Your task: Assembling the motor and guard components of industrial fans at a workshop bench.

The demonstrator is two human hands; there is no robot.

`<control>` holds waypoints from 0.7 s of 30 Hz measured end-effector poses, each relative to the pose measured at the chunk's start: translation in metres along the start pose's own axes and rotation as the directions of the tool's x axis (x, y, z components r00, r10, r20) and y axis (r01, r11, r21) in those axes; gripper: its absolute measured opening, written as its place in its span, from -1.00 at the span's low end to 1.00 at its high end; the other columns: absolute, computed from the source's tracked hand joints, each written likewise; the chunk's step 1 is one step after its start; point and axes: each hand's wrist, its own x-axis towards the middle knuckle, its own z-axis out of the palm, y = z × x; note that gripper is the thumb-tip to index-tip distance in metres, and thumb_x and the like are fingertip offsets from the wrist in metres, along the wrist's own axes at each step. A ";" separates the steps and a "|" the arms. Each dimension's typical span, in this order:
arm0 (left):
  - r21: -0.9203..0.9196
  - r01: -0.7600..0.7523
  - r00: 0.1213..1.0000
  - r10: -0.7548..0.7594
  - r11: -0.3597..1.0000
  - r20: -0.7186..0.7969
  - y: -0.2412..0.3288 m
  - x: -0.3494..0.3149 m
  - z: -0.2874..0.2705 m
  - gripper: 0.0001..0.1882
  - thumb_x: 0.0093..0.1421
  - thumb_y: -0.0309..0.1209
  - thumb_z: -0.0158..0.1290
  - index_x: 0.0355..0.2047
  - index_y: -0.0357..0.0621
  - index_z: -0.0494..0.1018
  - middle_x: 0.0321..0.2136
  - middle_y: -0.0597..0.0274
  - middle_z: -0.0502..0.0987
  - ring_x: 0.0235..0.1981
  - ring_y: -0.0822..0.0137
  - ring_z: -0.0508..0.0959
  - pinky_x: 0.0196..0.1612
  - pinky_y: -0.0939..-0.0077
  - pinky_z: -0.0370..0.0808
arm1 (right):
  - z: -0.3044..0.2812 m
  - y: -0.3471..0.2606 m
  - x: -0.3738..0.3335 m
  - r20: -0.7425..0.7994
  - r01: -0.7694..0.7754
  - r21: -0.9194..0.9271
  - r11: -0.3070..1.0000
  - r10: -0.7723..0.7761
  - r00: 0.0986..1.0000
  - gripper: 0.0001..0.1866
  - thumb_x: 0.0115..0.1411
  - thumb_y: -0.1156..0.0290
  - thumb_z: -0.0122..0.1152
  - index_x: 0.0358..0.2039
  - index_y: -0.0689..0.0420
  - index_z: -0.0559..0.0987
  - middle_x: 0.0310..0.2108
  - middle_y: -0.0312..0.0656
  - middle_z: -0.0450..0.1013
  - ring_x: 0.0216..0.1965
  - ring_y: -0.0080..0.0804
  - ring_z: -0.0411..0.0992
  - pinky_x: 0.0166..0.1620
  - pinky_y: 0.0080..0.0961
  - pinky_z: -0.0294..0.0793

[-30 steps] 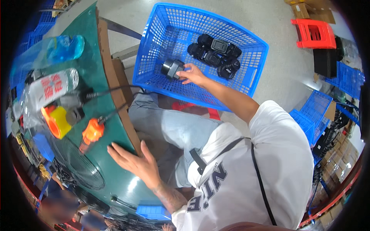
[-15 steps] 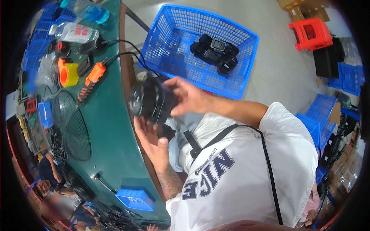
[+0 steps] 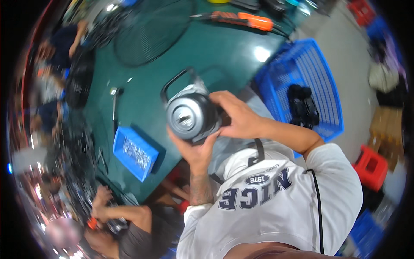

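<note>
Both my hands hold a dark grey, round-bodied motor (image 3: pixel 188 115) over the edge of the green table. Its domed round end shows, and a black loop-shaped bracket (image 3: pixel 176 82) sticks out on its far side. My left hand (image 3: pixel 195 149) supports it from the near side, fingers partly hidden beneath. My right hand (image 3: pixel 236 113) grips its right side, the thumb toward me. On the table to the left is a small blue bin (image 3: pixel 148 166) with small metal pieces, likely screws.
A hammer-like tool (image 3: pixel 115 108) and pliers (image 3: pixel 102 162) lie near the bin. An orange electric screwdriver (image 3: pixel 248 20) and a wire fan guard (image 3: pixel 148 41) lie farther off. Right of the table stands a blue basket (image 3: pixel 332 101) holding black parts. A co-worker (image 3: pixel 133 228) sits at lower left.
My view has swung toward the left part of the table. The motor has come from beside the basket to over the tabletop and is turned, its domed end now showing. Both hands grip it.
</note>
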 end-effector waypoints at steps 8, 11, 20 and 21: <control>0.423 0.011 0.999 0.007 0.906 -0.042 -0.032 0.007 -0.025 0.24 -0.12 -0.12 0.50 0.37 -0.44 -0.02 0.30 -0.27 0.17 0.32 -0.19 0.22 0.34 0.04 0.18 | 0.003 0.012 0.042 0.319 0.117 -0.328 0.937 -0.007 0.948 -0.12 -0.07 0.31 0.43 0.23 0.42 0.28 0.26 0.21 0.23 0.35 0.19 0.12 0.38 -0.09 0.14; 0.446 -0.021 0.999 0.040 0.895 -0.033 -0.032 0.010 -0.030 0.16 -0.10 -0.19 0.49 0.35 -0.44 0.04 0.22 -0.21 0.31 0.23 -0.10 0.35 0.28 0.11 0.26 | -0.014 0.014 0.054 0.402 0.128 -0.386 0.913 0.042 0.915 0.03 -0.11 0.22 0.50 0.31 0.42 0.21 0.36 0.21 0.11 0.41 0.16 0.04 0.41 -0.10 0.08; 0.490 -0.088 0.996 0.071 0.867 0.053 -0.039 0.012 -0.040 0.18 -0.09 -0.14 0.47 0.36 -0.48 0.04 0.09 -0.21 0.41 0.12 -0.14 0.41 0.20 0.05 0.26 | 0.003 0.011 0.108 0.465 0.142 -0.109 0.984 -0.075 0.882 0.19 -0.29 0.13 0.65 0.35 0.24 0.24 0.35 0.00 0.22 0.43 0.04 0.05 0.40 -0.12 0.10; 0.486 -0.079 0.997 0.064 0.871 0.047 -0.038 0.011 -0.038 0.18 -0.09 -0.14 0.47 0.36 -0.48 0.04 0.09 -0.21 0.41 0.12 -0.14 0.41 0.20 0.05 0.26 | 0.005 0.013 0.107 0.473 0.138 -0.110 0.984 -0.070 0.878 0.19 -0.29 0.13 0.65 0.35 0.24 0.24 0.35 0.00 0.22 0.43 0.04 0.05 0.40 -0.12 0.10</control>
